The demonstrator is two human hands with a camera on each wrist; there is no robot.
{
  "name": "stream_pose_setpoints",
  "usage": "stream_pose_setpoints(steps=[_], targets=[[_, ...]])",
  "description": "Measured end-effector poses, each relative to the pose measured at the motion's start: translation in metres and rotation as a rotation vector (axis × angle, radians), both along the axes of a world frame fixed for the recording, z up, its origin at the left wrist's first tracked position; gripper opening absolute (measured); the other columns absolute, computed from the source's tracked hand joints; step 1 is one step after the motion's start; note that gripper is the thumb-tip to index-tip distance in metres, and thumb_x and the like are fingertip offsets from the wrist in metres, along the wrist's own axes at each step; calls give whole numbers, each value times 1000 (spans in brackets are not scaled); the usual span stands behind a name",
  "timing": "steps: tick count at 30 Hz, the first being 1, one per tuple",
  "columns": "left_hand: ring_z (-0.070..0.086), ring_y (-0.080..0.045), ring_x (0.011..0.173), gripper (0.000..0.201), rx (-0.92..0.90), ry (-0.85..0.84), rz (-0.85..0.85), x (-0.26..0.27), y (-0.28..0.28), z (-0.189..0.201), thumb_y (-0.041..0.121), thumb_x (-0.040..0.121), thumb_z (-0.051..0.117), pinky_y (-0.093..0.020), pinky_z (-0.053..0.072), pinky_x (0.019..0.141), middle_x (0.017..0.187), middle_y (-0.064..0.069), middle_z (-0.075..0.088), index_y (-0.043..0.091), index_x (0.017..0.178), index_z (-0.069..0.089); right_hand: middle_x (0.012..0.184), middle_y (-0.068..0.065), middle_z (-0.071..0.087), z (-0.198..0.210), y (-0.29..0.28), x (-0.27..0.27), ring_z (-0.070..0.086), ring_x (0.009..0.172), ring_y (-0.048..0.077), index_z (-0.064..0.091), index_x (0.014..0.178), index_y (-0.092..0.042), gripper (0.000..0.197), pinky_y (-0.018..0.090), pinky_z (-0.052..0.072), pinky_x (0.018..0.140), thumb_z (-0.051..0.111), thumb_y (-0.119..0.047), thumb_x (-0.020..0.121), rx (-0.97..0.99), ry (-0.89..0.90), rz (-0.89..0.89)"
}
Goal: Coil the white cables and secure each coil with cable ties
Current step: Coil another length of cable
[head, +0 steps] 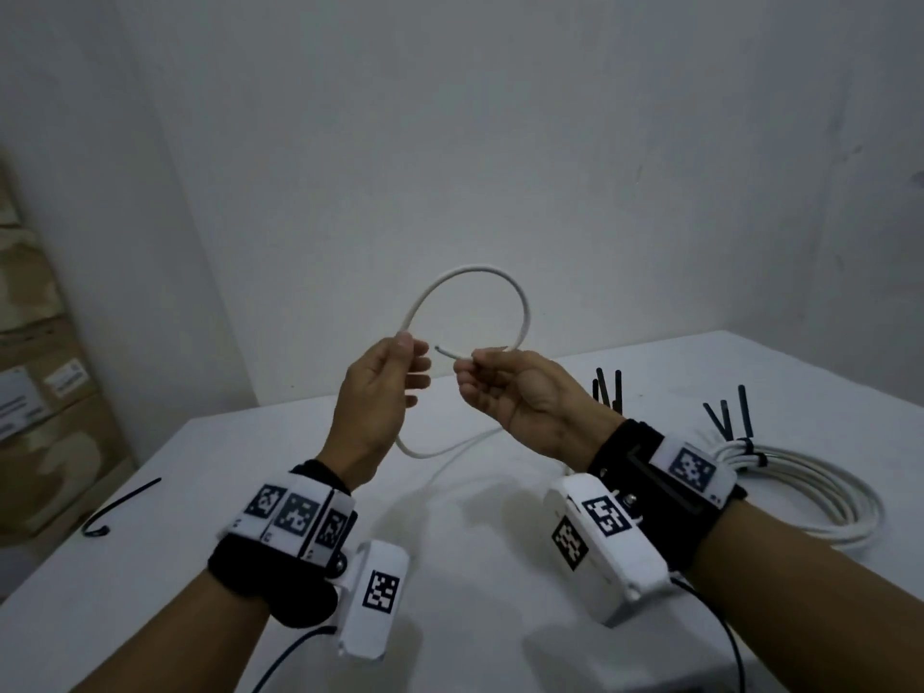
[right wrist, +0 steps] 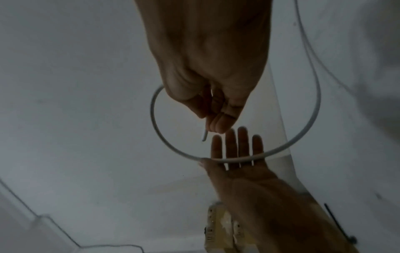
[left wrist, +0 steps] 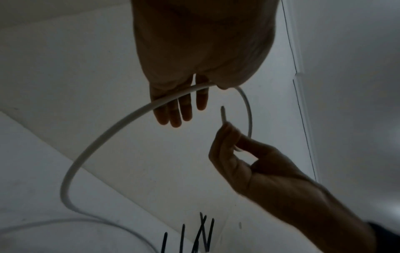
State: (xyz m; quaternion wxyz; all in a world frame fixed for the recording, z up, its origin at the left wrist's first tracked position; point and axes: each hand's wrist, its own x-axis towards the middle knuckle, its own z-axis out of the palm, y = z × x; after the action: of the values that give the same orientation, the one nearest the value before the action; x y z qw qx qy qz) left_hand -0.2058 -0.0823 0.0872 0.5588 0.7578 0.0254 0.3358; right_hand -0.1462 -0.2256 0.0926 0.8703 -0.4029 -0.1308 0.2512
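White cable (head: 502, 287) looped once above tabletop (head: 175, 492): right hand (head: 515, 395) pinches its end, left hand (head: 382, 392) thumb-pins it on straight fingers.

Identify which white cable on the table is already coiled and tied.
The coiled white cable at the table's right, bound by black cable ties. The other cable, held in both hands, forms one loose loop.

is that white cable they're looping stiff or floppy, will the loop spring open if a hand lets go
Probably semi-stiff: the white cable holds a smooth round arc between the left hand and right hand without sagging. Its free end juts straight past the right fingers. Released, the loop would likely spring open, so it needs holding until tied.
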Motion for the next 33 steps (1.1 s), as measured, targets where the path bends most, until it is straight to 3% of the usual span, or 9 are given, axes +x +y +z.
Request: stream_pose_setpoints(steps=[4,8,11,15,18,22,27,30,33], targets=[[64,-13,85,29,36,7,-53,-2,-6,-14,32,103,37,-29,52,68,95,-1,69,18,107,62,72,13,66,0,10,-9,63,62,18,62,83,7,13,22,58,61,54,-1,91,56,93,60],[53,-10,71,23,40,-12,32,4,-12,-15,29,102,42,-22,45,62,80,2,57,12,97,55,73,7,65,-10,21,-20,60,63,14,64,79,-5,12,22,53,60,59,-8,89,-99,-27,85],[48,-13,68,22,81,-27,125,5,-9,-7,21,102,40,-23,42,59,73,2,52,11,91,56,86,4,70,-13,16,-20,62,73,14,64,92,-14,13,25,47,65,67,-23,84,-410,-270,70],[45,-12,63,25,368,41,174,3,5,11,23,102,38,-25,34,55,72,2,52,9,93,57,93,2,69,9,-1,-9,65,82,14,55,105,-19,36,24,48,64,74,-33,78,-567,-698,-332],[46,-12,62,25,528,84,127,3,7,20,23,102,40,-17,34,52,72,1,54,9,93,59,76,4,67,34,-7,-4,62,63,16,59,97,-12,21,25,47,57,58,-32,91,-573,-893,-322],[56,-14,66,27,299,54,-31,3,9,21,31,100,47,-25,46,62,76,-2,61,7,95,59,55,-2,40,47,-3,4,35,47,9,57,79,-7,28,22,30,48,44,-20,101,-393,-715,-297],[64,-16,66,34,46,67,-147,-2,15,1,29,101,42,-29,53,67,72,-5,68,7,89,64,44,-11,39,49,-7,18,32,42,6,53,79,-10,27,20,30,46,42,-20,101,-198,-537,-377],[56,-13,53,35,-64,56,-134,1,14,2,26,102,41,-27,48,57,58,-1,58,7,81,60,52,0,45,31,-4,16,39,44,11,48,79,-12,22,21,34,47,43,-14,100,-327,-600,-359],[40,-8,45,32,-123,35,-65,5,18,13,27,102,42,-23,35,49,46,10,43,12,76,54,64,9,64,13,-5,14,58,52,18,46,81,-13,18,26,43,54,43,-13,99,-595,-717,-211]])
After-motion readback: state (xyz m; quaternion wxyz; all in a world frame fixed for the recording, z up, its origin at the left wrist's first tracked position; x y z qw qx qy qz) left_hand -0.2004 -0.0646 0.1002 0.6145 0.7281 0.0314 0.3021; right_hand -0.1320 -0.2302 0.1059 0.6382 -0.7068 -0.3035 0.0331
